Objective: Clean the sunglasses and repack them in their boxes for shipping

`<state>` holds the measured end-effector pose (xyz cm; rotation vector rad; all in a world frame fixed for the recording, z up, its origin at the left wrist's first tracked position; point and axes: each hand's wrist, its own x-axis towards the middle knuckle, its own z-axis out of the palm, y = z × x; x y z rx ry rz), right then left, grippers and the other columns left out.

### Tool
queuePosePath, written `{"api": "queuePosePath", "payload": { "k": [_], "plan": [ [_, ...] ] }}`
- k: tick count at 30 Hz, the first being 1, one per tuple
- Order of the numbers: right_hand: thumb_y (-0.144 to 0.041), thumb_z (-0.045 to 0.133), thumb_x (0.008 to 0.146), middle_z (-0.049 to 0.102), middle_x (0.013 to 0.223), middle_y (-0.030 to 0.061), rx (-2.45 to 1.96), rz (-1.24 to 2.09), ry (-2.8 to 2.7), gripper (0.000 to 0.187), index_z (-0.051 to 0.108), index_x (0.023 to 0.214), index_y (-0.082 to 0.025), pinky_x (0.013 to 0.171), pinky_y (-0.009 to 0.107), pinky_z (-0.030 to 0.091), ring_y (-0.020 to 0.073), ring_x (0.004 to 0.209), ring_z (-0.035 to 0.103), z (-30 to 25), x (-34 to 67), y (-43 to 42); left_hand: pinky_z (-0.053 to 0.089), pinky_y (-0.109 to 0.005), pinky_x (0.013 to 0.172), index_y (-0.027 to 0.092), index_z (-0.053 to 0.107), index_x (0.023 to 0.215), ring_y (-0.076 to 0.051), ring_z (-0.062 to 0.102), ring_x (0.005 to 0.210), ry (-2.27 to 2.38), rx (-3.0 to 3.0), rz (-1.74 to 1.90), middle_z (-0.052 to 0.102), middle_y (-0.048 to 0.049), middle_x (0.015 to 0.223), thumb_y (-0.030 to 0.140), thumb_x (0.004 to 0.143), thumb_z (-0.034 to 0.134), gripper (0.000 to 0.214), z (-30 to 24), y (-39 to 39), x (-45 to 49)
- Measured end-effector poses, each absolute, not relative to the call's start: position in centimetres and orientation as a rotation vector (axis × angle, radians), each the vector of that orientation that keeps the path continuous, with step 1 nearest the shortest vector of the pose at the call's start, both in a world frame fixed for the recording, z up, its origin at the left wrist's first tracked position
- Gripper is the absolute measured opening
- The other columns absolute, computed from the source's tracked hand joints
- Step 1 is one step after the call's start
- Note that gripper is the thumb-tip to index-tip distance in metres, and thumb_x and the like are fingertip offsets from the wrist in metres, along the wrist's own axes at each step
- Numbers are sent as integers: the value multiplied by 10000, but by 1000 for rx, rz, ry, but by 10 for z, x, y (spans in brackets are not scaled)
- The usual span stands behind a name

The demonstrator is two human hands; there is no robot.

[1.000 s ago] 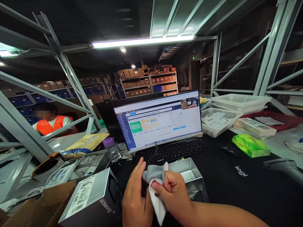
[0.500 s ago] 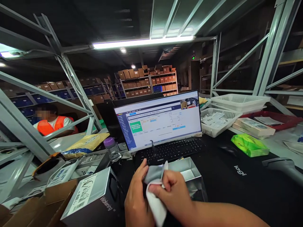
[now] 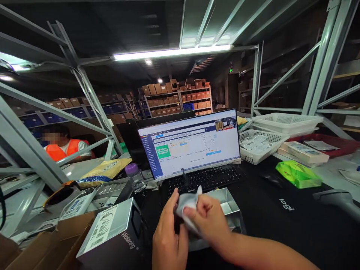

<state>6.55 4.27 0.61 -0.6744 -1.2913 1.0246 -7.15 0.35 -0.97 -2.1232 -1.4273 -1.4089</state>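
Note:
My left hand [image 3: 168, 234] is cupped around a smooth grey object [image 3: 184, 200], its fingers pointing up and the thumb in front. The object is mostly covered, so its kind cannot be told. My right hand [image 3: 210, 219] is closed on a white wipe [image 3: 191, 224] and presses it against the object with the thumb; the hand is slightly blurred. Just behind my right hand stands an open silver-lined box [image 3: 232, 206], partly hidden by the hand. A grey box marked "Wakening" [image 3: 108, 232] is at the left of my left hand.
A monitor [image 3: 191, 150] and black keyboard [image 3: 222, 176] stand ahead. On the right are a green packet [image 3: 298, 174], a scanner [image 3: 337, 198] and white baskets [image 3: 261, 155]. To the left are a purple-capped bottle [image 3: 136, 180], cardboard box [image 3: 64, 240] and a seated person [image 3: 66, 148].
My right hand has swept the wipe up over the grey object, and the wipe's hanging end no longer shows below. The whole view has shifted slightly.

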Motion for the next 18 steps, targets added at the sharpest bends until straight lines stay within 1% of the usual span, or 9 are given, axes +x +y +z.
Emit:
{"api": "queuePosePath", "payload": {
  "k": [2, 3, 5, 8, 10, 12, 14, 16, 18],
  "plan": [
    [-363, 739, 745, 346, 484, -59, -681, 893, -1397, 560, 266, 481, -219, 521, 253, 257, 101, 520, 306, 0, 60, 36, 506, -329, 1073, 255, 334, 1522, -204, 547, 1327, -1463, -2111, -1435, 521, -80, 1489, 200, 979, 483, 566, -12, 3, -74],
    [-340, 736, 741, 350, 481, -57, -684, 885, -1421, 558, 262, 473, -218, 523, 254, 257, 101, 521, 311, 1, 60, 35, 507, -332, 1072, 253, 333, 1523, -206, 551, 1324, -1461, -2124, -1437, 522, -83, 1489, 217, 985, 482, 560, -12, 3, -75],
    [-334, 770, 703, 327, 484, -69, -681, 1004, -1408, 562, 267, 479, -221, 503, 248, 234, 92, 508, 284, 8, 66, 37, 510, -332, 1067, 252, 335, 1523, -203, 562, 1312, -1433, -2174, -1422, 536, -84, 1476, 221, 986, 470, 555, -9, 4, -75],
    [-382, 848, 636, 297, 508, -92, -594, 1276, -1231, 611, 267, 527, -226, 489, 232, 212, 78, 513, 238, 24, 83, 47, 495, -353, 1087, 251, 353, 1512, -205, 551, 1324, -1315, -2287, -1355, 544, -79, 1469, 183, 953, 456, 573, 3, 5, -76],
    [-413, 879, 623, 301, 526, -96, -522, 1390, -1115, 658, 252, 558, -223, 507, 225, 221, 77, 533, 233, 32, 93, 53, 488, -355, 1094, 269, 371, 1501, -193, 538, 1338, -1259, -2380, -1277, 543, -58, 1474, 140, 926, 426, 591, 13, 5, -79],
    [-435, 891, 633, 290, 533, -101, -508, 1447, -1091, 684, 245, 572, -218, 518, 223, 214, 76, 544, 224, 36, 97, 58, 493, -393, 1092, 296, 394, 1487, -201, 542, 1336, -1241, -2444, -1178, 552, -36, 1467, 136, 905, 435, 605, 22, 6, -84],
    [-473, 877, 660, 266, 534, -104, -526, 1455, -1145, 692, 240, 580, -217, 521, 225, 200, 76, 546, 212, 36, 99, 62, 532, -477, 1041, 318, 472, 1433, -245, 595, 1278, -1313, -2357, -1170, 617, -24, 1395, 176, 894, 482, 557, 26, 7, -92],
    [-515, 844, 695, 248, 536, -101, -556, 1427, -1296, 685, 237, 581, -221, 518, 229, 191, 80, 548, 208, 35, 102, 66, 590, -544, 931, 318, 598, 1308, -300, 669, 1168, -1471, -2132, -1273, 704, -24, 1259, 252, 878, 550, 437, 28, 8, -99],
    [-528, 813, 724, 242, 537, -96, -610, 1333, -1537, 665, 242, 568, -225, 505, 234, 183, 82, 542, 203, 37, 114, 72, 620, -551, 860, 295, 685, 1175, -311, 726, 1041, -1586, -1932, -1405, 758, -25, 1121, 309, 863, 593, 325, 28, 10, -106]
  ]
}}
